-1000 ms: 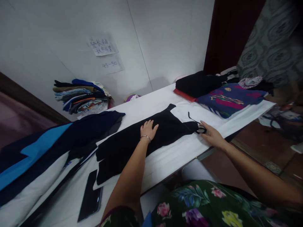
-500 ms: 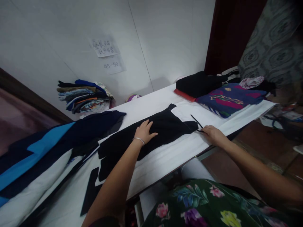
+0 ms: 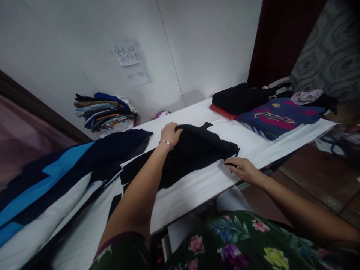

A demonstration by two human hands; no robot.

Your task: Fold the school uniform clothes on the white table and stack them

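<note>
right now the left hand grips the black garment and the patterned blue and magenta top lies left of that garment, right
Not quite: the patterned blue and magenta top lies right of the black garment, as the head view shows. The left hand does grip that garment.

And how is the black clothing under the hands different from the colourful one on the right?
The black garment looks plain, while the patterned garment is blue with pinkish-red patches. The left hand grips the black garment's far edge, but no hand touches the patterned garment. Both are on the white-covered table.
</note>
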